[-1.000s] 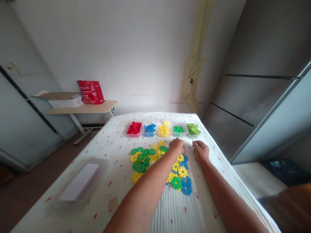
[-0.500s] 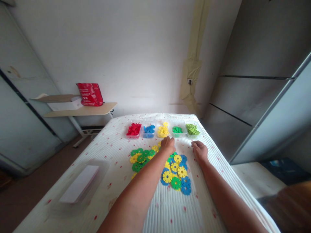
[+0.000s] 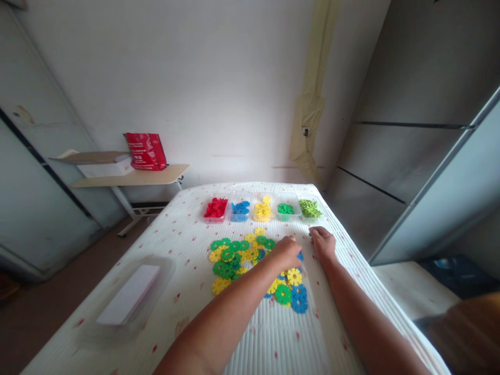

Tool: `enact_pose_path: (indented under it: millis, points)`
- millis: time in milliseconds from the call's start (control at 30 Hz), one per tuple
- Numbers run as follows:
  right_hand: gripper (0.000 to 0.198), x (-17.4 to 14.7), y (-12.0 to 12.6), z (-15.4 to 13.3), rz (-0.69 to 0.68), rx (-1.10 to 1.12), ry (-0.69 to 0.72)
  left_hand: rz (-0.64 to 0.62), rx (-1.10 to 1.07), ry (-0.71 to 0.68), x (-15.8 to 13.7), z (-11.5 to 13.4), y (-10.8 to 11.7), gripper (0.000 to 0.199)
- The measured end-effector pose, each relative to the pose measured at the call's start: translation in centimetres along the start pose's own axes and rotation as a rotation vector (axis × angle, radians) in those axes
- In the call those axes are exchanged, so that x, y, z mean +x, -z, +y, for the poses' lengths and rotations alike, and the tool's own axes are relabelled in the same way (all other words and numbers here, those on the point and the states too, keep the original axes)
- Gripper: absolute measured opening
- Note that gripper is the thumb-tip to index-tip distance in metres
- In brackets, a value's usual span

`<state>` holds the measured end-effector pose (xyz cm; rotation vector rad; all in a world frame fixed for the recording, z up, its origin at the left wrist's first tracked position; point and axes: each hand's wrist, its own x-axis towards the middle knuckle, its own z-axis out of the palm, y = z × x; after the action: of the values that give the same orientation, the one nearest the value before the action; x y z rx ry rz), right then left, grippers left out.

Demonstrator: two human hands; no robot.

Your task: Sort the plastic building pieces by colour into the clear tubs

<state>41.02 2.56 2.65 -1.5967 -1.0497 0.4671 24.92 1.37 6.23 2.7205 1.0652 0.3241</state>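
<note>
My left hand [image 3: 288, 252] reaches over the right side of a spread of flower-shaped plastic discs, its fingers curled down beside a blue disc [image 3: 300, 255]. What those fingers hold, if anything, is hidden. To the right of the spread, my right hand [image 3: 322, 242] rests on the tablecloth with its fingers curled in; I cannot make out anything in them. Around my left arm lie green discs [image 3: 222, 269], yellow discs [image 3: 221, 285] and more blue discs [image 3: 299, 299], many overlapping. My left forearm covers part of the spread.
Along the far side stand clear tubs of red pieces [image 3: 216, 208], blue pieces [image 3: 240, 208], yellow pieces [image 3: 263, 211], green pieces [image 3: 285, 209] and light green pieces [image 3: 310, 209]. A clear container [image 3: 164, 276] with white card [image 3: 130, 294] lies left. A red bag [image 3: 146, 152] sits on a side table [image 3: 164, 176].
My left hand has moved right and nearer to me, from the far edge of the disc spread to its right side, uncovering discs there. My right hand has stayed in place.
</note>
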Motion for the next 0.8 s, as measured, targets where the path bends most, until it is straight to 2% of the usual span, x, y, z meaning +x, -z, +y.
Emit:
enact_pose_path:
  millis: [200, 400, 467, 600, 700, 800]
  points:
    - [0.027, 0.2, -0.1, 0.2, 0.003, 0.009, 0.009, -0.002, 0.099, 0.048, 0.1, 0.2, 0.8, 0.022]
    - [0.028, -0.1, 0.0, -0.3, 0.012, -0.005, 0.000, -0.041, 0.059, 0.037, 0.6, -0.5, 0.6, 0.028]
    - [0.028, -0.2, 0.0, -0.4, 0.008, -0.004, 0.001, -0.012, -0.074, 0.061, 0.7, -1.2, 0.2, 0.032]
    - [0.028, -0.1, 0.1, -0.4, -0.001, 0.003, -0.003, 0.033, -0.563, 0.188, 0.1, -3.4, 0.5, 0.044]
    - [0.029, 0.0, 0.0, -0.2, -0.017, -0.009, 0.007, 0.107, -0.865, 0.255, -1.5, -5.7, 2.3, 0.048]
    - [0.030, 0.0, 0.0, -0.2, -0.038, -0.041, 0.030, 0.197, -1.001, 0.307, -3.5, -8.3, 4.7, 0.044]
